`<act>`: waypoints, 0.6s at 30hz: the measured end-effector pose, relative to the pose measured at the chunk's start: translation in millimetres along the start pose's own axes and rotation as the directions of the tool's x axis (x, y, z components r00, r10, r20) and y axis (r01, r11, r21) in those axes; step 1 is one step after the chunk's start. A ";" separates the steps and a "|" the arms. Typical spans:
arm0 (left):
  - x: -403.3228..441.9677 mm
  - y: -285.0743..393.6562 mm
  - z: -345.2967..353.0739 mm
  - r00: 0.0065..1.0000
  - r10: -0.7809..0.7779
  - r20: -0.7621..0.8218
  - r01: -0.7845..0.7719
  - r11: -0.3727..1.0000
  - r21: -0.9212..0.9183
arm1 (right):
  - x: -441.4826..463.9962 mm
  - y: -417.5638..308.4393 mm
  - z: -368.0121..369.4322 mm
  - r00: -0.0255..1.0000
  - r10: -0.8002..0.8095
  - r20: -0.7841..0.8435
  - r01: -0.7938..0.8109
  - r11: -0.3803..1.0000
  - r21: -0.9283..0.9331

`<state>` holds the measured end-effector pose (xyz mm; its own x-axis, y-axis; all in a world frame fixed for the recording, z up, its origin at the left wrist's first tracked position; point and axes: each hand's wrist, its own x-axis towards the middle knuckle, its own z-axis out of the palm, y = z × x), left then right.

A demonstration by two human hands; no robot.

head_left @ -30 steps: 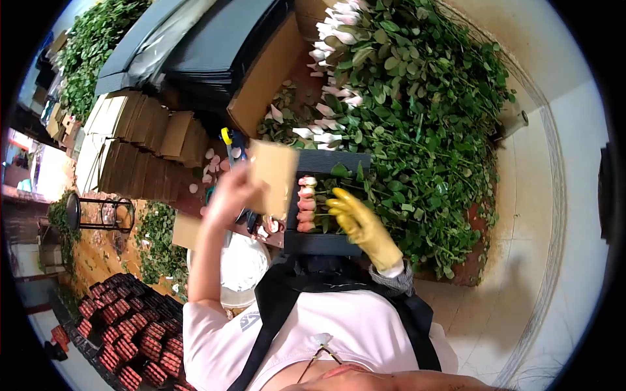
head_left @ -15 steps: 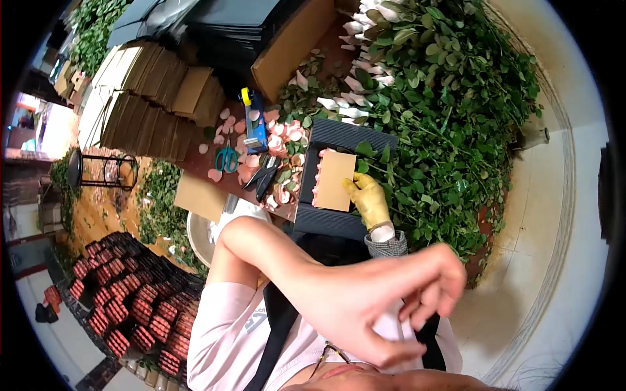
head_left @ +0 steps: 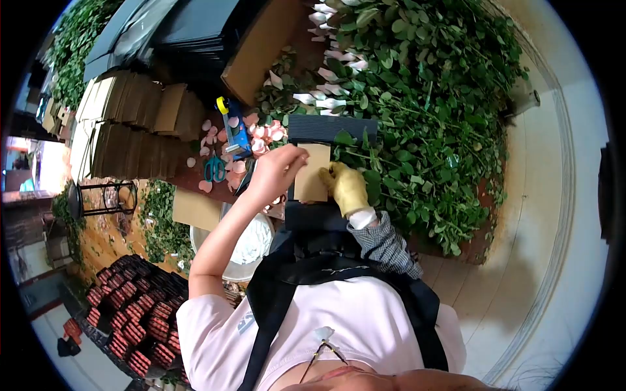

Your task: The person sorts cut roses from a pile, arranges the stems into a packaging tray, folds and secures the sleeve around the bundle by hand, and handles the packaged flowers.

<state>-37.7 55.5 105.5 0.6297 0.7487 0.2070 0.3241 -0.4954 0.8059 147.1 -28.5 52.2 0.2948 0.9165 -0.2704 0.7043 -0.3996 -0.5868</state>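
Note:
My right hand wears a yellow glove, its fingers closed on the right edge of a tan cardboard sheet. The sheet lies on black corrugated wrapping, with leafy stems emerging to the right. My bare left hand is at the sheet's left edge, fingers curled and fingertips close together over the cardboard. Whether anything is pinched there is hidden. The pink blooms seen earlier beside the sheet are covered by this hand. Left of it lie teal scissors and a blue tape dispenser with yellow tape.
Pink petals litter the table. Leafy rose stems are heaped on the right, with white-wrapped heads behind. Folded cardboard and black sheets are stacked at back left. A bin stands below the table's left edge.
My left hand has come down from near my face to the cardboard's left edge. My gloved right hand still holds the sheet. The whole view has shifted slightly.

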 end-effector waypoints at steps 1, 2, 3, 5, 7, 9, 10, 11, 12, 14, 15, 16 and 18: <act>0.9 -17.9 10.6 0.973 0.221 0.058 -0.227 0.965 0.133 | 0.9 -0.7 2.2 0.999 -0.037 -0.040 0.033 0.996 -0.085; 0.7 -21.3 17.6 0.945 0.134 0.298 -0.201 0.958 0.206 | 3.5 -0.8 2.8 0.999 -0.031 -0.013 0.030 0.997 -0.074; 2.0 -32.9 28.5 0.900 0.241 0.364 -0.377 0.848 0.372 | 5.0 0.0 2.2 1.000 -0.026 0.013 0.027 0.998 -0.065; -7.8 -57.5 41.9 0.902 0.175 0.394 -0.333 0.864 0.378 | 7.3 -2.8 -0.1 0.999 0.004 0.045 -0.003 1.000 -0.015; -8.8 -57.7 43.6 0.890 0.150 0.430 -0.358 0.813 0.459 | 15.8 -6.3 -11.0 0.969 0.080 0.234 -0.105 0.990 0.096; -9.6 -58.9 44.1 0.883 0.138 0.449 -0.376 0.780 0.500 | 27.1 6.3 -11.5 0.924 0.057 0.378 -0.140 0.970 0.197; -8.0 -52.4 41.1 0.875 0.092 0.476 -0.362 0.777 0.515 | 16.3 -5.4 -24.4 0.935 0.079 0.345 -0.148 0.972 0.180; -7.7 -51.2 40.0 0.873 0.075 0.481 -0.342 0.798 0.496 | -0.3 -1.2 -27.6 0.982 -0.101 0.161 0.091 0.993 0.070; -7.9 -50.5 38.2 0.874 0.068 0.481 -0.316 0.832 0.456 | -21.5 -9.0 -39.6 0.976 -0.202 0.080 0.194 0.976 0.102; -4.9 -54.3 37.6 0.874 0.121 0.470 -0.309 0.886 0.347 | -58.2 -15.7 -70.6 0.824 -0.562 -0.072 0.566 0.809 0.157; -1.8 -56.2 35.7 0.857 0.129 0.499 -0.337 0.873 0.353 | -77.4 -1.5 -74.3 0.742 -0.670 0.012 0.637 0.712 0.297; -0.9 -55.3 37.6 0.869 0.140 0.475 -0.324 0.887 0.330 | -95.1 10.5 -79.9 0.730 -0.650 0.210 0.361 0.629 0.689; -2.9 -52.2 37.0 0.877 0.157 0.454 -0.324 0.891 0.318 | -109.8 73.4 -36.3 0.721 -0.541 0.433 0.125 0.716 0.686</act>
<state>-30.3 62.9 42.3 0.9238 0.3788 0.0561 0.3091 -0.8242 0.4744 189.9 -157.9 66.5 -0.4477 0.8697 -0.2078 0.0981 -0.1832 -0.9782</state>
